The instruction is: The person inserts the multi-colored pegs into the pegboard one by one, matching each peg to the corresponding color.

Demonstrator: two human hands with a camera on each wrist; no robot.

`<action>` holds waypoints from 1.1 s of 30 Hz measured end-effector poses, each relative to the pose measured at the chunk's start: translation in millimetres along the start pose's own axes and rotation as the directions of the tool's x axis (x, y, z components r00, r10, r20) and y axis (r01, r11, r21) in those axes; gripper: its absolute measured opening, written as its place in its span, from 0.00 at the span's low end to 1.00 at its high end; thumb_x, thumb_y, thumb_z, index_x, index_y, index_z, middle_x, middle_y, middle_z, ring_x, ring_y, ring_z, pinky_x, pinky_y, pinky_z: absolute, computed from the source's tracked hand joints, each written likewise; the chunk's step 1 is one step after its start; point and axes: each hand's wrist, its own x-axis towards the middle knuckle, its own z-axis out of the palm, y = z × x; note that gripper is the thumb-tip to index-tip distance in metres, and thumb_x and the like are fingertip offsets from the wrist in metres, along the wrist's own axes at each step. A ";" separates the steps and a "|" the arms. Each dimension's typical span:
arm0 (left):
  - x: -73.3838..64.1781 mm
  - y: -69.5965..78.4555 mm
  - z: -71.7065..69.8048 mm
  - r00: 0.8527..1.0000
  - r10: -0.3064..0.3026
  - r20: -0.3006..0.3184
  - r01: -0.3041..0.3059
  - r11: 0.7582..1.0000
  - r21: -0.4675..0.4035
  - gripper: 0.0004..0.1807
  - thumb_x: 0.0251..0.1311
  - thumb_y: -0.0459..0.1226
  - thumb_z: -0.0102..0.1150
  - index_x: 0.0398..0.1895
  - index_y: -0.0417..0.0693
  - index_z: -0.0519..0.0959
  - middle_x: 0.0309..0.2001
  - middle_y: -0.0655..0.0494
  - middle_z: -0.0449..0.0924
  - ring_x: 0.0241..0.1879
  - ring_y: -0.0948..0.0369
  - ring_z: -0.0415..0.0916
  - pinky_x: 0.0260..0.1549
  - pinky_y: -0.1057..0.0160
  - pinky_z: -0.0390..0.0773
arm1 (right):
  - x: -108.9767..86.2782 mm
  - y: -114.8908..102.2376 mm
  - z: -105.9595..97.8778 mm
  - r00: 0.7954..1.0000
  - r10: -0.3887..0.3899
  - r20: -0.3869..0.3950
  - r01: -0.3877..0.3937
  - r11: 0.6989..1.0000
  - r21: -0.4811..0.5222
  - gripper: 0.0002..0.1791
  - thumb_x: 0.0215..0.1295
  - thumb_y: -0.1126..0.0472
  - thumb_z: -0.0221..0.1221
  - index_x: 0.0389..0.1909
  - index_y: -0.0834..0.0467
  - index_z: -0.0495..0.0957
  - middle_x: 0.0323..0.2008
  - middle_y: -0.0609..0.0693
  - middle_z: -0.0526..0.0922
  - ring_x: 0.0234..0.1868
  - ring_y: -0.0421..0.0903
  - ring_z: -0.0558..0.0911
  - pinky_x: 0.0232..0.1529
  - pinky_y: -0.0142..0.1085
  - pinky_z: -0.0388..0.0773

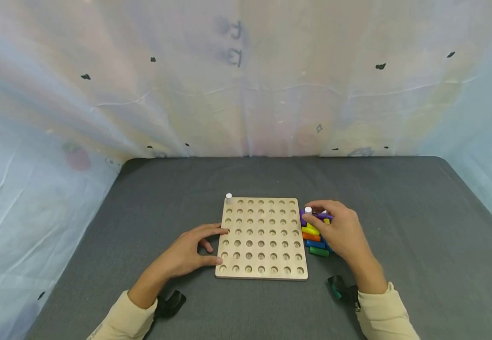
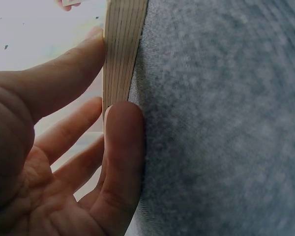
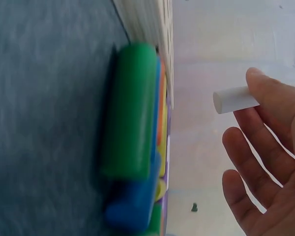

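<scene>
A square wooden pegboard (image 1: 255, 226) with rows of round holes lies flat on the grey table. One white peg (image 1: 228, 199) stands upright in its far left corner hole. My left hand (image 1: 188, 250) touches the board's left edge, thumb near the front corner and a fingertip on the rim farther back. In my right hand (image 1: 342, 229), thumb and finger pinch another white peg (image 3: 234, 100) above the pile right of the board. Purple, yellow, orange, blue and green pegs (image 1: 319, 252) lie in that pile, partly hidden by the hand.
The grey cloth-covered table (image 1: 165, 189) stretches around the board. A pale printed curtain (image 1: 271, 108) hangs behind the table and along its sides. Black wrist devices (image 1: 171, 304) sit by both sleeves.
</scene>
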 end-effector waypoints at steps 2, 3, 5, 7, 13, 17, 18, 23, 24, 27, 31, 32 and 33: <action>0.4 0.9 -0.5 1.000 -0.003 0.002 0.003 1.000 -0.004 0.36 0.51 0.44 0.76 0.67 0.62 0.75 0.71 0.53 0.68 0.36 0.71 0.76 0.51 0.51 0.72 | 0.1 -5.6 1.6 1.000 -0.012 -0.002 0.012 1.000 0.009 0.13 0.62 0.54 0.69 0.46 0.52 0.85 0.40 0.50 0.86 0.43 0.50 0.81 0.44 0.46 0.77; 0.5 1.4 -0.7 1.000 -0.005 0.002 0.005 1.000 -0.005 0.36 0.51 0.44 0.76 0.67 0.62 0.75 0.71 0.53 0.68 0.36 0.71 0.76 0.51 0.52 0.72 | 0.2 -8.6 2.5 1.000 -0.016 0.000 0.016 1.000 0.014 0.13 0.62 0.54 0.69 0.46 0.52 0.85 0.40 0.50 0.86 0.43 0.50 0.81 0.42 0.45 0.76; -0.1 1.4 -1.1 1.000 -0.008 -0.002 0.008 1.000 -0.002 0.36 0.51 0.44 0.76 0.66 0.61 0.75 0.71 0.52 0.68 0.36 0.71 0.76 0.51 0.52 0.73 | 1.2 -15.3 5.7 1.000 -0.025 0.004 0.025 0.999 0.030 0.14 0.62 0.54 0.69 0.47 0.52 0.86 0.40 0.51 0.86 0.42 0.50 0.82 0.40 0.42 0.76; -0.5 1.0 -1.5 1.000 -0.001 -0.006 0.001 1.000 0.004 0.36 0.51 0.44 0.76 0.66 0.61 0.75 0.71 0.51 0.69 0.36 0.71 0.76 0.50 0.52 0.73 | 3.7 -23.0 8.5 1.000 -0.029 0.011 0.028 0.999 0.046 0.15 0.62 0.53 0.69 0.48 0.51 0.86 0.41 0.51 0.86 0.42 0.50 0.82 0.38 0.40 0.75; 0.1 0.2 -0.7 1.000 0.014 -0.008 -0.014 1.000 0.004 0.36 0.51 0.44 0.76 0.66 0.61 0.75 0.71 0.52 0.69 0.36 0.72 0.77 0.50 0.52 0.73 | 17.7 -49.4 15.1 0.997 -0.061 0.040 0.058 0.996 0.073 0.14 0.63 0.50 0.67 0.48 0.49 0.85 0.42 0.48 0.86 0.38 0.49 0.78 0.38 0.42 0.73; 0.6 -0.2 -0.7 1.000 0.008 -0.002 -0.008 1.000 -0.002 0.37 0.50 0.44 0.76 0.66 0.61 0.75 0.71 0.52 0.68 0.37 0.71 0.77 0.50 0.53 0.73 | 27.1 -63.6 22.2 0.995 -0.060 0.078 0.051 0.993 0.103 0.14 0.64 0.49 0.67 0.48 0.49 0.85 0.41 0.46 0.86 0.43 0.49 0.82 0.40 0.42 0.74; 0.6 0.0 -0.9 1.000 0.007 -0.002 -0.007 1.000 -0.004 0.37 0.50 0.44 0.76 0.66 0.61 0.75 0.71 0.52 0.68 0.37 0.70 0.77 0.50 0.53 0.74 | 29.3 -66.5 24.3 0.995 -0.055 0.086 0.046 0.993 0.107 0.14 0.64 0.49 0.67 0.48 0.48 0.85 0.41 0.45 0.86 0.44 0.48 0.82 0.40 0.42 0.75; 2.5 -0.2 -0.4 1.000 0.003 0.002 -0.003 1.000 -0.021 0.36 0.51 0.43 0.76 0.66 0.60 0.75 0.71 0.51 0.68 0.37 0.69 0.76 0.48 0.55 0.74 | 43.0 -77.1 35.5 0.990 -0.038 0.138 0.023 0.994 0.109 0.13 0.64 0.48 0.66 0.47 0.46 0.85 0.40 0.44 0.87 0.42 0.44 0.82 0.37 0.38 0.74; 2.7 -0.3 -0.3 1.000 0.002 0.002 -0.002 1.000 -0.025 0.36 0.51 0.43 0.76 0.66 0.60 0.75 0.71 0.51 0.68 0.37 0.69 0.76 0.48 0.56 0.74 | 46.4 -79.1 37.6 0.987 -0.040 0.156 0.023 0.994 0.108 0.13 0.64 0.48 0.66 0.47 0.46 0.84 0.40 0.44 0.87 0.43 0.44 0.83 0.38 0.38 0.75; 2.4 -0.7 -0.3 1.000 -0.001 0.001 0.001 0.999 -0.032 0.36 0.51 0.43 0.76 0.66 0.61 0.75 0.71 0.52 0.68 0.37 0.69 0.76 0.47 0.57 0.74 | 57.2 -83.4 43.6 0.977 -0.053 0.207 0.032 0.994 0.105 0.13 0.65 0.48 0.66 0.48 0.46 0.84 0.40 0.44 0.87 0.43 0.43 0.83 0.41 0.41 0.77; 1.6 -2.0 -0.1 1.000 0.001 0.000 -0.001 0.999 -0.038 0.36 0.51 0.43 0.76 0.66 0.61 0.75 0.71 0.52 0.68 0.36 0.69 0.76 0.46 0.58 0.74 | 70.1 -86.5 49.5 0.967 -0.069 0.244 0.041 0.992 0.120 0.14 0.64 0.49 0.66 0.48 0.47 0.84 0.38 0.43 0.87 0.43 0.43 0.83 0.43 0.42 0.78; 1.4 -2.3 0.0 1.000 0.003 -0.002 -0.003 0.999 -0.040 0.36 0.51 0.42 0.76 0.66 0.61 0.75 0.71 0.52 0.68 0.36 0.69 0.76 0.46 0.58 0.74 | 73.0 -87.2 50.7 0.965 -0.073 0.252 0.042 0.991 0.128 0.14 0.64 0.49 0.66 0.48 0.48 0.84 0.38 0.43 0.87 0.42 0.43 0.83 0.43 0.42 0.78; 1.3 -2.7 0.2 1.000 0.003 -0.004 -0.003 0.999 -0.040 0.36 0.51 0.42 0.76 0.66 0.61 0.75 0.71 0.52 0.68 0.36 0.69 0.76 0.46 0.58 0.74 | 75.9 -87.7 52.0 0.963 -0.083 0.257 0.050 0.990 0.132 0.14 0.64 0.49 0.66 0.49 0.48 0.84 0.38 0.43 0.87 0.42 0.44 0.83 0.43 0.42 0.78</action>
